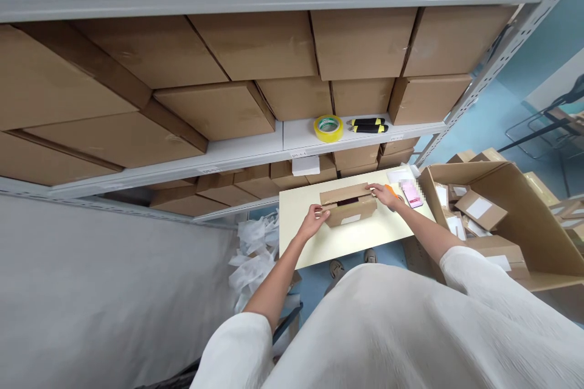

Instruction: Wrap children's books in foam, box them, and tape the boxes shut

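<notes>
A small cardboard box (353, 211) with a white label on its near side lies on the pale tabletop (301, 252). Its top is partly open, and a dark gap shows under the raised far flap (342, 192). My left hand (312, 223) grips the box's left end, thumb on the near side. At the far right corner, my right hand (383, 194) has its fingers closed on the end of the flap. Something orange, perhaps a tape dispenser (391, 192), is partly hidden behind my right hand. Beside it lies a phone (413, 194) with a pink screen.
A large open carton (431, 194) with several labelled boxes stands right of the table. Shelves of cardboard boxes (365, 42) rise ahead; a yellow tape roll (328, 128) and two utility knives (368, 125) rest on one. White wrapping (255, 255) is heaped at the left.
</notes>
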The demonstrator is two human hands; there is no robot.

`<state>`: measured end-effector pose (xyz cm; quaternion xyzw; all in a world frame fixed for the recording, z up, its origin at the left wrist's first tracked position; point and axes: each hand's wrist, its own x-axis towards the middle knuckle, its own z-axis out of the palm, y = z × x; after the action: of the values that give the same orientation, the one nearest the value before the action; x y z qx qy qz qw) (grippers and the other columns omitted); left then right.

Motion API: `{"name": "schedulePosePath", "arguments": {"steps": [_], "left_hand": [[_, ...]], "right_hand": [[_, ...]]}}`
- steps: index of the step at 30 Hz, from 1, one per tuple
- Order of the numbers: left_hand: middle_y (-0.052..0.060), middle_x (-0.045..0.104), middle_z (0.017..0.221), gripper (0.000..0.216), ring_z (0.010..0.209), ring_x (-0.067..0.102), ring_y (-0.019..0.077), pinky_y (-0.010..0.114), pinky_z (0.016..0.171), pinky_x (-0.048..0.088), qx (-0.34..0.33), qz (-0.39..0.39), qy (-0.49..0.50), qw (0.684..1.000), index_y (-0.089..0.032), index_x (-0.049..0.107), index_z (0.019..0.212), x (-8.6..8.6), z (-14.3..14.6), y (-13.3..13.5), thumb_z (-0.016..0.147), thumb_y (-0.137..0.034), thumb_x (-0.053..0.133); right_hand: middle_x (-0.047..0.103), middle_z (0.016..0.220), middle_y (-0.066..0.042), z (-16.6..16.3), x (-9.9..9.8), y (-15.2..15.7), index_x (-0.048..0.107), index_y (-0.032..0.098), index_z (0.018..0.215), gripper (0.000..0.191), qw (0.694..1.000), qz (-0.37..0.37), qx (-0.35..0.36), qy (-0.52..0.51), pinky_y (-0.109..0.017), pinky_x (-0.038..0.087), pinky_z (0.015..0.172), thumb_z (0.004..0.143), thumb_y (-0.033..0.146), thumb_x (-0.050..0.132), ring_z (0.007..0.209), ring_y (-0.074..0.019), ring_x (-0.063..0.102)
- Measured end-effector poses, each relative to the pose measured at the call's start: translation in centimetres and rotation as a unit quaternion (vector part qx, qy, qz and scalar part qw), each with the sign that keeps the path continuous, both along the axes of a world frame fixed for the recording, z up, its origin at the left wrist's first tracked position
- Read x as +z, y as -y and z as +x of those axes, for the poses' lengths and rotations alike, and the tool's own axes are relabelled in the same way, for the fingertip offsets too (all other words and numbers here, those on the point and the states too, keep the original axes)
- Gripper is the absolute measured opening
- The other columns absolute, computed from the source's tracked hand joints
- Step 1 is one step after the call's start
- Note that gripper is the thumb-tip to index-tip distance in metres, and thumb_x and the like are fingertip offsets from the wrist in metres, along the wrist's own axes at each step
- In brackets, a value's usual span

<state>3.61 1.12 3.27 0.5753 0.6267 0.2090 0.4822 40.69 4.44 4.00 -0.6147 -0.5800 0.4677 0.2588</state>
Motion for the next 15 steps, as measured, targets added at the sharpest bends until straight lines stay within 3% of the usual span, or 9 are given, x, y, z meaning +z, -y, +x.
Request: {"name": "schedulePosePath", "arguments": {"steps": [3,5,8,10,12,15], "left_hand": [[0.016,0.068,0.135,0.062,0.111,0.073,0.0248,0.042,0.101,0.058,0.023,-0.015,-0.037,0.999,-0.021,0.046,0.147,0.1,0.8,-0.4,0.097,-0.049,0.069],[0.019,0.064,0.142,0.065,0.118,0.071,0.0288,0.047,0.104,0.056,0.014,0.014,-0.087,0.996,-0.019,0.042,0.153,0.5,1.4,-0.5,0.098,-0.045,0.067],[0.022,0.053,0.157,0.056,0.141,0.056,0.0374,0.053,0.116,0.046,-0.046,0.139,-0.173,0.974,-0.019,0.051,0.151,1.1,2.2,-0.5,0.099,-0.035,0.063],[0.018,0.054,0.158,0.043,0.146,0.049,0.038,0.054,0.121,0.04,-0.116,0.202,-0.201,0.952,-0.023,0.062,0.144,1.4,2.8,-0.4,0.102,-0.028,0.055],[0.015,0.061,0.151,0.039,0.143,0.052,0.0362,0.053,0.121,0.038,-0.17,0.216,-0.212,0.938,-0.026,0.069,0.137,1.6,3.2,-0.3,0.105,-0.024,0.047],[0.014,0.065,0.147,0.042,0.141,0.054,0.0344,0.052,0.122,0.037,-0.197,0.212,-0.229,0.929,-0.028,0.072,0.137,1.6,3.3,-0.2,0.107,-0.025,0.042]], "right_hand": [[0.071,0.141,-0.008,0.1,0.4,0.3,0.076,0.025,0.124,0.034,1.0,-0.006,-0.001,0.013,-0.043,0.059,0.108,0.1,0.036,0.054,0.126,-0.0257,0.068],[0.069,0.144,-0.009,-0.1,0.4,0.6,0.074,0.026,0.129,0.036,0.999,0.012,0.013,0.035,-0.043,0.058,0.109,0.095,0.036,0.067,0.125,-0.0256,0.069],[0.066,0.147,-0.01,-0.7,-0.2,1.1,0.07,0.025,0.135,0.045,0.997,0.037,0.012,0.064,-0.042,0.058,0.109,0.09,0.026,0.07,0.121,-0.0239,0.069],[0.066,0.146,-0.01,-1.2,-0.9,1.3,0.069,0.025,0.137,0.046,0.996,0.05,0.001,0.072,-0.043,0.058,0.108,0.091,0.023,0.067,0.121,-0.0239,0.069],[0.066,0.147,-0.01,-1.3,-1.6,1.6,0.068,0.025,0.139,0.046,0.996,0.061,-0.005,0.066,-0.043,0.059,0.107,0.093,0.026,0.065,0.12,-0.0244,0.069],[0.068,0.144,-0.01,-0.2,-2.7,2.1,0.067,0.025,0.141,0.043,0.995,0.069,-0.03,0.07,-0.042,0.06,0.104,0.099,0.034,0.061,0.117,-0.0245,0.07]]}}
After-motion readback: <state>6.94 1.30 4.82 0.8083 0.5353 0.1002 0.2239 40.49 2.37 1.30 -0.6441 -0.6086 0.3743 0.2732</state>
